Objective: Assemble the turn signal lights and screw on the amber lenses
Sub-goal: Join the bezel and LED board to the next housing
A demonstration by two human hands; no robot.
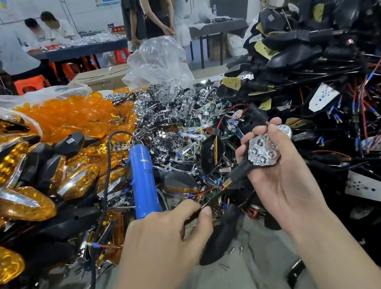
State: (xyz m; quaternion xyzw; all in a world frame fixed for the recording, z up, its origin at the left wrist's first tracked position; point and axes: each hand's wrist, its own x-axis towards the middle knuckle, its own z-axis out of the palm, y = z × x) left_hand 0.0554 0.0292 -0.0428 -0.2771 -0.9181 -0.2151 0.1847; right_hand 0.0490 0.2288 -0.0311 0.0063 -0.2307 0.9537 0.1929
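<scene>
Bench [229, 286] heaped with amber lenses [65, 117]; left grip [163, 236] pinches a wire [214, 197], right grip [284, 175] holds the turn signal [261, 150].

Amber lenses [65, 115], blue screwdriver [143, 175], chrome reflectors [168, 113], black housings [294, 56]

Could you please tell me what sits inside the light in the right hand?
A chrome reflector with several LED cups fills the light in the right hand. Fingers cover its upper end; anything beneath it is hidden.
</scene>
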